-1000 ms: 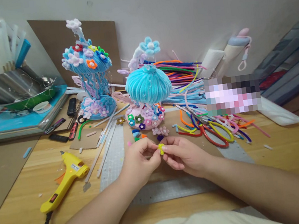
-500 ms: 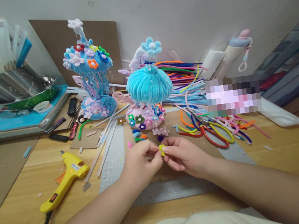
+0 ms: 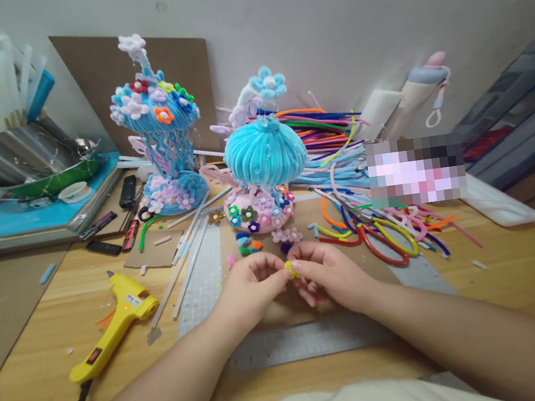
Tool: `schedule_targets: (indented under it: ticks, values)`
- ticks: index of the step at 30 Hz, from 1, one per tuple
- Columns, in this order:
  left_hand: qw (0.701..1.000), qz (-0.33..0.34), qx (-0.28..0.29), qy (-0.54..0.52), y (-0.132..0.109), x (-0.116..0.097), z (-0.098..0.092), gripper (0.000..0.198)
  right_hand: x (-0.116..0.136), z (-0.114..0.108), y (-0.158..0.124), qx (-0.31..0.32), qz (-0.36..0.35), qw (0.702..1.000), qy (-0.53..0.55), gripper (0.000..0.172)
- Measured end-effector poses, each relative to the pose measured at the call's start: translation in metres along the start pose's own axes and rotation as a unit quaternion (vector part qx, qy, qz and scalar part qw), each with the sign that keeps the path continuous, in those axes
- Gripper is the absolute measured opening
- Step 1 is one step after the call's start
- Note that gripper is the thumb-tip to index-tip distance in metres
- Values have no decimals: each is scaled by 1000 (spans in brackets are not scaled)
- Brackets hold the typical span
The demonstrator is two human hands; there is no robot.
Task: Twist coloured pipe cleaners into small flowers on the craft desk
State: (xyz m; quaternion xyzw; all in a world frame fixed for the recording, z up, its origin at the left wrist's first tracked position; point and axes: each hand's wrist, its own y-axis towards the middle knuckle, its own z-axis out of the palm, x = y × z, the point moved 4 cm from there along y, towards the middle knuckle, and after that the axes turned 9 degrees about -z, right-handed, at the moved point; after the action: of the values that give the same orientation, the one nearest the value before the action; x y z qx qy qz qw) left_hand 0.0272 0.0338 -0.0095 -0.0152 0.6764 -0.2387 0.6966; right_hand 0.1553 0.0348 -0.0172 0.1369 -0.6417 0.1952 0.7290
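Note:
Between my fingertips is a small yellow pipe-cleaner flower (image 3: 291,270), partly covered by them. My left hand (image 3: 254,288) pinches its left side, thumb and forefinger closed. From the other side my right hand (image 3: 330,275) grips it between thumb and fingers. Just beyond my hands stands a jellyfish-like pipe-cleaner ornament with a blue ribbed dome (image 3: 265,153) and a pink base (image 3: 259,221) covered in small flowers. Pale pink flowers (image 3: 286,235) and small colored pieces (image 3: 248,244) lie in front of that base.
A yellow glue gun (image 3: 116,322) rests at left, its cord running toward me. Red- and yellow-handled scissors (image 3: 384,244) lie right among pipe-cleaner offcuts. A second flowered ornament (image 3: 158,116) stands back left. Bundled pipe cleaners (image 3: 337,168) lie behind. Under my hands is cardboard (image 3: 292,312) on a cutting mat (image 3: 310,341).
My left fingers and thumb have shifted slightly around the yellow flower, which looks turned and more covered. My right lower fingers have curled a little. The view has moved slightly.

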Motion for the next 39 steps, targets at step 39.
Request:
schedule_targets:
  ticks: [39]
  values:
    - [902, 240, -149, 326, -16, -16, -3, 9, 1, 6, 2, -2, 42, 989, 143, 25]
